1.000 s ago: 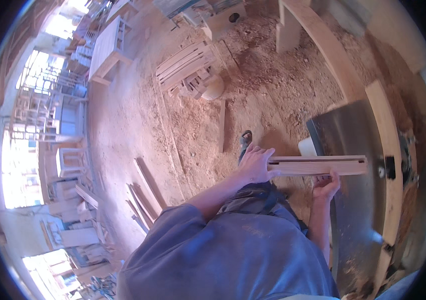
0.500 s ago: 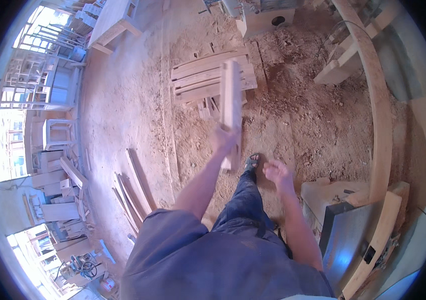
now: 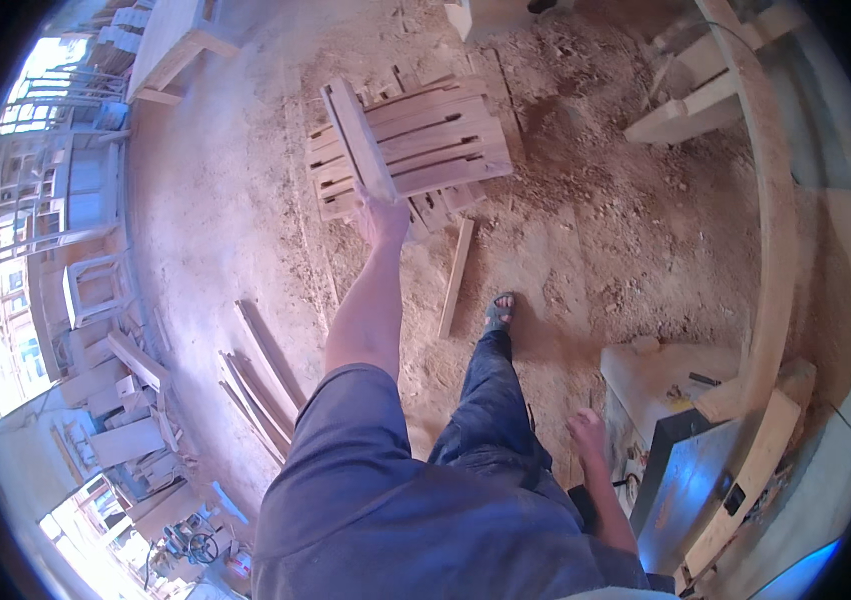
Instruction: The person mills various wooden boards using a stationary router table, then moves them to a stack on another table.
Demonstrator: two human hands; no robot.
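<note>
My left hand [image 3: 383,215] grips the near end of a pale wooden board [image 3: 359,140], which has a dark line along its length. It is held tilted above a stack of slotted wooden boards [image 3: 436,135] on the dusty floor, covering part of that stack. Whether the board rests on the stack, I cannot tell. Down by my right thigh hangs my right hand [image 3: 588,432], its fingers loosely curled with nothing visible in them. A narrow wooden strip [image 3: 457,278] lies on the floor between the stack and my sandalled foot [image 3: 500,310].
Long strips [image 3: 271,355] lie on the floor to my left. A machine with a metal plate [image 3: 691,480] stands close on my right, beside a long curved-looking beam [image 3: 771,220]. Offcuts [image 3: 136,420] and frames line the left wall. A wooden table [image 3: 176,45] stands far left.
My left hand has carried the board forward and left over the stack, uncovering the narrow strip on the floor. My right hand has dropped back toward my side. The view has shifted forward.
</note>
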